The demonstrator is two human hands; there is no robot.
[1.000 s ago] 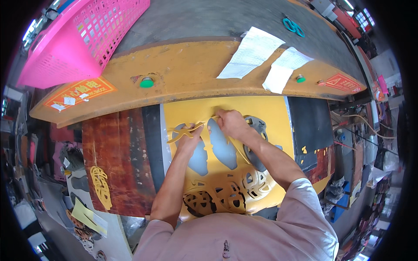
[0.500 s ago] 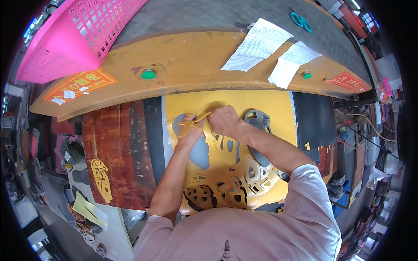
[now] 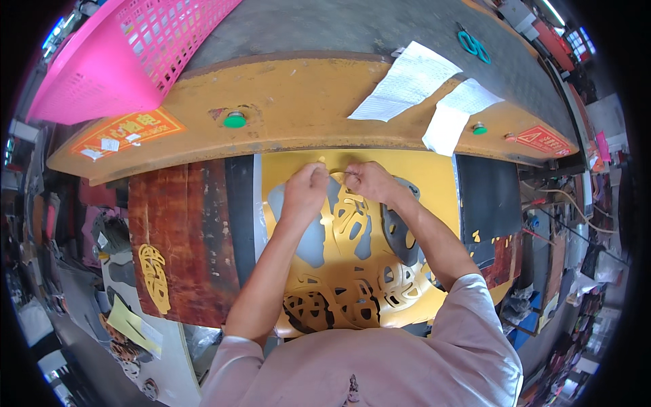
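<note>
A yellow sheet [image 3: 420, 169], cut through with shoe-upper-like shapes, lies in front of me. My left hand [image 3: 306, 190] is closed over its left part, and a small yellow scrap [image 3: 322, 160] pokes out past the fingertips. Just to its right, my right hand [image 3: 371, 183] is pinched at the top end of a yellow cut piece [image 3: 350, 220] with several openings. Its fingertips partly hide the grip. Grey shows through a large opening [image 3: 310, 244] below my left hand. Under my right wrist lies a dark grey cut shape [image 3: 400, 234].
A yellow machine beam [image 3: 298, 102] with green buttons [image 3: 234, 119] crosses beyond my hands. On top are a pink basket [image 3: 102, 74], paper sheets [image 3: 407, 80] and teal-handled scissors [image 3: 473, 46]. A yellow openwork piece [image 3: 154, 278] rests on the reddish-brown board [image 3: 186, 244] at left.
The curved yellow strips that stood out from my left hand are mostly out of sight now. My left hand has moved right and up; my right hand has shifted slightly right.
</note>
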